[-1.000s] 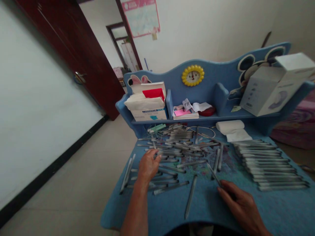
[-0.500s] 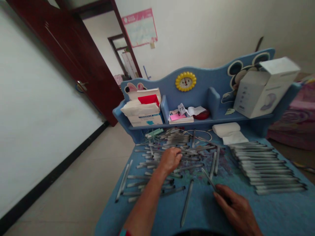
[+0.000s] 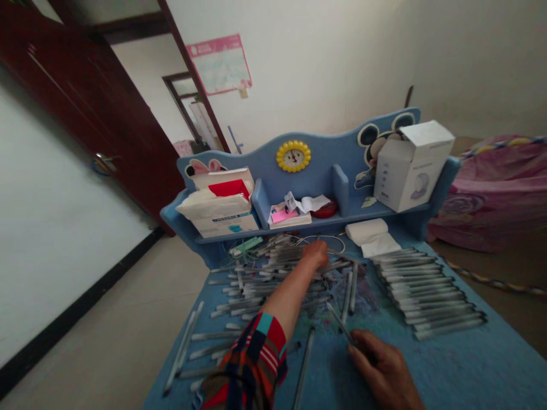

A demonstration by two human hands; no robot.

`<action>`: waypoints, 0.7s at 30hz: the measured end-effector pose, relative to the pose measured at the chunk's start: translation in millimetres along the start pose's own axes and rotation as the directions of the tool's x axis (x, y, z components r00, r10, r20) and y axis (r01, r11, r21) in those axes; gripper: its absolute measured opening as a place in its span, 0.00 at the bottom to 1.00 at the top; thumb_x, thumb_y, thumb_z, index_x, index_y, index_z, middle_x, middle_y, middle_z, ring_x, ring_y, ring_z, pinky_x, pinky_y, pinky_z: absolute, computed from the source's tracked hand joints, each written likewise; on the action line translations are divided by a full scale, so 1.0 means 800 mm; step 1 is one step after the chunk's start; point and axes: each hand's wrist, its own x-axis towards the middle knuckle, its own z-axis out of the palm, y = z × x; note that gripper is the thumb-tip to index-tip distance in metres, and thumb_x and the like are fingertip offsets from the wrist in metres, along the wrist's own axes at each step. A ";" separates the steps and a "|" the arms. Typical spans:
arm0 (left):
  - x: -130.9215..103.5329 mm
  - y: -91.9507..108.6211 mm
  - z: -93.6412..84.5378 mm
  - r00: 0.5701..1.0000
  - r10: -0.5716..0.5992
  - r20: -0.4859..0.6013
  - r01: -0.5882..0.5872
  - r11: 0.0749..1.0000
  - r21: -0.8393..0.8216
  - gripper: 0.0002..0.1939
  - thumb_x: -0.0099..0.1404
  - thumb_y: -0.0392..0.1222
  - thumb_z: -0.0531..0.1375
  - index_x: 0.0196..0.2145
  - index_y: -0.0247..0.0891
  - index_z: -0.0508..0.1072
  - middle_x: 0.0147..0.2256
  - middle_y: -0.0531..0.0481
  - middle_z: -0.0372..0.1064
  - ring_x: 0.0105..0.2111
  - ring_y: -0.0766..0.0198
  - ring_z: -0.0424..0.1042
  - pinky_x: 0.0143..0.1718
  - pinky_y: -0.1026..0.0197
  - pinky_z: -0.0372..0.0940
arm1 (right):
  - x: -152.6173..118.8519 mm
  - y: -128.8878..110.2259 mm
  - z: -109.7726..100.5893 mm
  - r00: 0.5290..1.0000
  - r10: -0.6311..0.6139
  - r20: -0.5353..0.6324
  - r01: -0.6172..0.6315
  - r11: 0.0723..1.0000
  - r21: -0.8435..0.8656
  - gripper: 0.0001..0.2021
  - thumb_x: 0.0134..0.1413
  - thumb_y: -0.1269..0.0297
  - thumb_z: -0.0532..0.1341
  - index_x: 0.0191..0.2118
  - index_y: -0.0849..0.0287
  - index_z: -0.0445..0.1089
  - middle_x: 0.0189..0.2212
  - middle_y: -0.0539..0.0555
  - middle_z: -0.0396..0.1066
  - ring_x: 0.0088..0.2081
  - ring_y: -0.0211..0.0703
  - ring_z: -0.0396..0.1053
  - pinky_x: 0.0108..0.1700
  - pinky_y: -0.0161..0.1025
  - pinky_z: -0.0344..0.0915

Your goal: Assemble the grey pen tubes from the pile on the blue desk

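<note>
My left hand [image 3: 316, 254] reaches to the back of the blue desk, over the far edge of a loose spread of grey translucent pens [image 3: 252, 285]. Its fingers are curled down and closed; what they hold, if anything, is hidden. Near the front, my right hand [image 3: 382, 364] grips one pen [image 3: 339, 323] between thumb and fingers, its pale end pointing up and left. Two pens [image 3: 349, 293] lie side by side just beyond that pen. On the right, a neat slanting stack of pens [image 3: 427, 290] rests on the desk.
A blue shelf [image 3: 299, 225] lines the desk's back, holding a tissue-filled box [image 3: 228, 225], papers [image 3: 290, 216] and a white carton [image 3: 405, 176]. Below it lie a white paper roll [image 3: 367, 230] and a cable [image 3: 339, 242]. A single pen [image 3: 304, 367] lies near the front.
My left hand has moved farther back and right across the pens, its plaid sleeve now showing. My right hand still holds its pen. The view has turned slightly right.
</note>
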 end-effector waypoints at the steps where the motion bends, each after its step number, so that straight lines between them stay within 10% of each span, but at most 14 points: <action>1: -0.003 -0.001 -0.004 1.000 -0.022 0.002 0.022 0.999 -0.027 0.08 0.56 0.39 0.61 0.33 0.32 0.72 0.35 0.42 0.70 0.36 0.59 0.69 0.35 0.59 0.65 | 0.000 0.000 0.000 1.000 0.006 -0.002 -0.006 1.000 0.003 0.11 0.52 0.58 0.56 0.35 0.57 0.72 0.24 0.50 0.74 0.26 0.40 0.72 0.29 0.31 0.68; 8: -0.084 -0.024 -0.036 0.994 -0.085 0.066 0.104 0.923 -0.370 0.09 0.52 0.41 0.60 0.29 0.33 0.69 0.25 0.48 0.70 0.20 0.69 0.67 0.18 0.70 0.54 | -0.001 0.004 -0.002 0.997 0.063 -0.042 -0.062 0.998 0.019 0.13 0.51 0.56 0.56 0.35 0.58 0.74 0.26 0.51 0.75 0.28 0.41 0.72 0.30 0.31 0.69; 14: -0.160 -0.051 -0.036 0.978 -0.201 0.047 0.148 0.526 -0.838 0.13 0.46 0.40 0.65 0.28 0.34 0.65 0.24 0.50 0.70 0.19 0.72 0.65 0.17 0.72 0.53 | -0.008 -0.020 0.001 0.996 0.088 -0.017 -0.089 0.995 -0.042 0.14 0.51 0.55 0.56 0.35 0.58 0.73 0.23 0.51 0.74 0.25 0.41 0.71 0.27 0.31 0.67; 21: -0.199 -0.057 -0.018 0.947 -0.321 0.003 0.133 0.383 -0.914 0.15 0.47 0.36 0.65 0.35 0.32 0.70 0.26 0.47 0.72 0.18 0.74 0.65 0.16 0.73 0.51 | -0.011 -0.054 0.028 0.999 0.043 0.029 -0.040 0.993 -0.111 0.14 0.53 0.57 0.54 0.36 0.59 0.73 0.18 0.49 0.70 0.20 0.39 0.68 0.23 0.31 0.63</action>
